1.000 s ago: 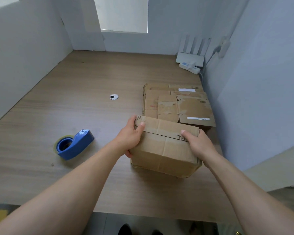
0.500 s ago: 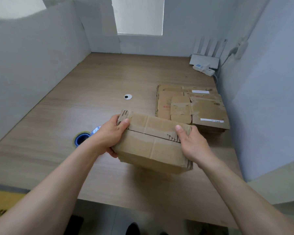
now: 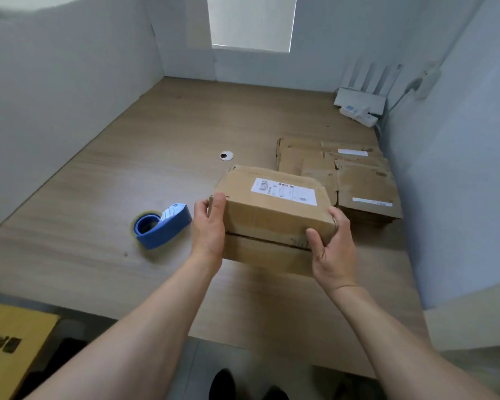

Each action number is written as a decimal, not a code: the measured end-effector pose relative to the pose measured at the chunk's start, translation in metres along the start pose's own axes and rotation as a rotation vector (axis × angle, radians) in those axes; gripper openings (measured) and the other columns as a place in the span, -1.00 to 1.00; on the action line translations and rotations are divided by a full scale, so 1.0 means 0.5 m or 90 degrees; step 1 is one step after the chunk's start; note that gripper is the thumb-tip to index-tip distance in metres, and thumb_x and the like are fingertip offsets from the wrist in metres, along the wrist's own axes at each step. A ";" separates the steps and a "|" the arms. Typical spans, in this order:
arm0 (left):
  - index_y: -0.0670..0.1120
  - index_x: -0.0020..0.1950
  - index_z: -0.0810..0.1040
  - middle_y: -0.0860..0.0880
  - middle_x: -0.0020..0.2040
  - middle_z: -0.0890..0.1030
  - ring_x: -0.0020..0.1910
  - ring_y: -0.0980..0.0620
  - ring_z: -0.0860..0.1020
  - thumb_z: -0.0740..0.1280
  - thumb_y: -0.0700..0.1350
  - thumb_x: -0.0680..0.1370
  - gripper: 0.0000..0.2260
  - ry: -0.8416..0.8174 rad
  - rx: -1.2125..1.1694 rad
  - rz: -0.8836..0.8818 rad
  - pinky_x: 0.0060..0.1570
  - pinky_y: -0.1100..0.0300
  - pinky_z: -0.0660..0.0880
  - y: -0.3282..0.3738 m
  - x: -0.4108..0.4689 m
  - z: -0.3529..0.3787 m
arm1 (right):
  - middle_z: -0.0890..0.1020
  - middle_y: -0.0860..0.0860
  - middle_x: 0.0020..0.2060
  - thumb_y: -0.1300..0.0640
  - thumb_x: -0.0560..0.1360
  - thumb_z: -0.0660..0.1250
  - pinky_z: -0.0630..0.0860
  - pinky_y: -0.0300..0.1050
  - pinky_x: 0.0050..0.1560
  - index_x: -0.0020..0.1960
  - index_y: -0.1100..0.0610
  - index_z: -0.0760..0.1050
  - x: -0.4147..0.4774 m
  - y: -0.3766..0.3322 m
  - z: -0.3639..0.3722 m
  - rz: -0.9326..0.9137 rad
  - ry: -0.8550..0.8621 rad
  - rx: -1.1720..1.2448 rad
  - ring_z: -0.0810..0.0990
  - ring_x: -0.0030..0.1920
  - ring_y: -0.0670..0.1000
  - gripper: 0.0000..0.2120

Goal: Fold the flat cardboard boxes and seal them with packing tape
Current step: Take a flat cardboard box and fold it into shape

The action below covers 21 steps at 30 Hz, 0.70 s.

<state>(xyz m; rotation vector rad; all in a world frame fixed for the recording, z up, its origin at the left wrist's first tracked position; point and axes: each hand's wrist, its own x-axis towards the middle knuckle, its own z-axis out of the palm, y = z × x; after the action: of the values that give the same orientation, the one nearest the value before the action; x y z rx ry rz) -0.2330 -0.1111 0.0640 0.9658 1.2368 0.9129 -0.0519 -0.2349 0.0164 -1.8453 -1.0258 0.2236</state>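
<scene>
- A folded cardboard box (image 3: 274,217) sits over the near-right part of the tabletop (image 3: 113,183), its white shipping label (image 3: 283,192) facing up. Whether it rests on the wood or is lifted cannot be told.
- The left hand (image 3: 210,226) grasps the box's left end, thumb laid up the near face.
- The right hand (image 3: 334,249) grasps the right end, thumb pressed on the near face by the flap seam.
- A blue tape dispenser (image 3: 162,226) lies just left of the left hand.
- A stack of flat cardboard boxes (image 3: 364,186) lies behind the box, toward the right edge.
- A white router (image 3: 361,101) stands in the far-right corner.
</scene>
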 end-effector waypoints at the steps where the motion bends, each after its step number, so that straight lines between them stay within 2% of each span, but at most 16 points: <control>1: -0.01 0.08 0.47 0.07 -0.02 0.54 -0.02 0.05 0.49 0.32 0.29 0.43 -0.57 0.006 -0.020 -0.006 0.03 0.07 0.43 -0.015 0.005 0.000 | 0.48 0.12 0.33 -0.48 0.47 0.13 0.41 -0.10 0.24 0.45 0.17 0.29 -0.010 0.020 0.007 0.010 -0.007 0.002 0.48 0.27 0.11 -0.15; 3: -0.02 0.01 0.47 0.03 -0.04 0.53 -0.05 0.04 0.48 0.35 0.24 0.35 -0.59 0.006 -0.054 -0.008 -0.02 0.06 0.41 -0.049 0.014 -0.001 | 0.45 0.12 0.35 -0.37 0.49 0.22 0.41 0.01 0.32 0.47 0.18 0.27 -0.033 0.052 0.020 0.035 -0.025 0.007 0.45 0.31 0.10 -0.21; 4: -0.02 0.00 0.47 0.02 -0.05 0.52 -0.06 0.04 0.47 0.35 0.20 0.35 -0.63 0.004 -0.061 -0.014 -0.04 0.06 0.39 -0.070 0.015 -0.007 | 0.44 0.11 0.36 -0.29 0.49 0.27 0.40 0.00 0.34 0.48 0.18 0.26 -0.046 0.067 0.027 0.052 -0.038 0.003 0.43 0.32 0.07 -0.26; 6: -0.03 0.02 0.46 0.00 -0.06 0.52 -0.06 0.01 0.45 0.33 0.09 0.43 -0.73 -0.003 -0.036 -0.042 -0.06 0.04 0.39 -0.125 0.012 -0.032 | 0.42 0.04 0.34 -0.15 0.47 0.35 0.37 -0.10 0.34 0.47 0.14 0.27 -0.080 0.095 0.039 0.082 -0.086 -0.009 0.41 0.30 -0.01 -0.31; 8: -0.04 0.07 0.47 -0.03 -0.03 0.56 -0.02 -0.05 0.49 0.34 0.00 0.42 -0.74 -0.035 0.018 -0.077 -0.05 0.00 0.45 -0.183 0.005 -0.071 | 0.43 -0.02 0.25 -0.12 0.42 0.38 0.38 -0.23 0.27 0.39 0.08 0.30 -0.123 0.114 0.047 0.113 -0.109 0.022 0.44 0.22 -0.08 -0.38; 10: -0.07 0.11 0.48 -0.05 -0.01 0.61 -0.03 -0.04 0.56 0.36 -0.06 0.34 -0.65 -0.082 0.052 -0.093 -0.12 0.10 0.52 -0.220 -0.002 -0.103 | 0.48 -0.01 0.12 -0.15 0.42 0.33 0.43 -0.30 0.15 0.24 0.02 0.32 -0.150 0.118 0.052 0.172 -0.055 0.121 0.49 0.10 -0.08 -0.52; 12: -0.10 0.19 0.45 -0.04 0.05 0.61 -0.01 0.00 0.60 0.37 -0.10 0.34 -0.57 -0.140 0.084 -0.100 -0.22 0.21 0.54 -0.219 0.005 -0.114 | 0.50 -0.03 0.02 -0.04 0.47 0.39 0.44 -0.37 0.01 0.13 -0.02 0.34 -0.147 0.111 0.059 0.234 0.016 0.181 0.52 0.02 -0.06 -0.67; 14: -0.02 0.33 0.37 -0.01 0.18 0.56 0.09 -0.02 0.57 0.38 -0.14 0.42 -0.52 -0.207 0.133 -0.141 -0.18 0.13 0.59 -0.197 0.020 -0.117 | 0.53 0.02 0.05 0.18 0.49 0.47 0.48 -0.34 -0.04 0.21 0.04 0.33 -0.131 0.109 0.063 0.303 0.008 0.173 0.56 0.05 0.01 -0.59; 15: 0.06 0.41 0.32 0.03 0.23 0.52 0.14 -0.05 0.53 0.35 -0.17 0.48 -0.48 -0.236 0.161 -0.177 -0.06 -0.03 0.60 -0.184 0.030 -0.121 | 0.55 0.05 0.12 0.25 0.48 0.47 0.52 -0.27 0.01 0.34 0.08 0.30 -0.120 0.110 0.060 0.348 -0.018 0.189 0.58 0.10 0.04 -0.47; 17: 0.18 0.50 0.23 0.04 0.32 0.45 0.27 -0.15 0.43 0.30 -0.22 0.51 -0.38 -0.291 0.222 -0.255 0.20 -0.35 0.44 -0.162 0.043 -0.134 | 0.56 0.06 0.24 0.31 0.45 0.48 0.58 -0.03 0.14 0.50 0.08 0.22 -0.105 0.107 0.044 0.432 -0.088 0.241 0.59 0.16 0.05 -0.28; 18: 0.20 0.51 0.23 0.04 0.34 0.44 0.31 -0.18 0.40 0.30 -0.23 0.50 -0.35 -0.320 0.242 -0.268 0.22 -0.40 0.40 -0.156 0.043 -0.141 | 0.57 0.06 0.26 0.34 0.44 0.47 0.59 0.04 0.15 0.49 0.08 0.26 -0.103 0.104 0.033 0.445 -0.130 0.251 0.60 0.17 0.05 -0.29; 19: 0.22 0.49 0.26 0.04 0.33 0.47 0.30 -0.17 0.43 0.31 -0.27 0.49 -0.34 -0.337 0.250 -0.252 0.19 -0.38 0.44 -0.152 0.040 -0.147 | 0.59 0.06 0.26 0.39 0.42 0.46 0.60 0.06 0.15 0.46 0.07 0.31 -0.106 0.097 0.022 0.442 -0.166 0.248 0.61 0.17 0.04 -0.31; 21: 0.24 0.37 0.37 0.04 0.26 0.55 0.17 -0.10 0.56 0.32 -0.40 0.46 -0.34 -0.333 0.235 -0.159 0.06 -0.21 0.59 -0.149 0.031 -0.160 | 0.57 0.02 0.26 0.47 0.37 0.45 0.60 0.08 0.16 0.44 0.07 0.31 -0.120 0.083 0.010 0.413 -0.188 0.225 0.57 0.21 0.01 -0.26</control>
<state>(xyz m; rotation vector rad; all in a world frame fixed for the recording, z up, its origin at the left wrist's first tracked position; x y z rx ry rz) -0.3081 -0.1142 -0.0170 1.2113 1.0531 0.2083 -0.0695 -0.2825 -0.0364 -1.7868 -0.4946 1.0207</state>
